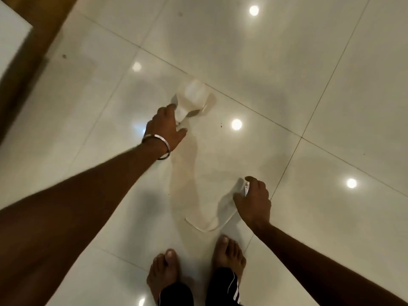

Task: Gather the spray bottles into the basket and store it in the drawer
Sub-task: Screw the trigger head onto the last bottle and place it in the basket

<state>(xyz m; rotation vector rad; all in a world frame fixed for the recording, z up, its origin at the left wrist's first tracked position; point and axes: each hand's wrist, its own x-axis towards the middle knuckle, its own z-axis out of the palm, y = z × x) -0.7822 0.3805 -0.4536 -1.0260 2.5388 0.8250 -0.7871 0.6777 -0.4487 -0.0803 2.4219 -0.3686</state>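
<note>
Over tiles, hands [167,124] [254,199] seemingly gripping bottles [192,96].

One view only, head cam, wide-angle, so no shared overlap w/ another view. It looks steeply down, nearly straight at the tiled floor [287,62], from standing height. The person's bare feet [194,268] sit at bottom centre, so the lens faces fwd and down past them. Both forearms reach in from the lower corners, ahead of the feet. A wooden edge [33,51] cuts the corner far up-left of the feet. Frame is soft w/ blur.
</note>
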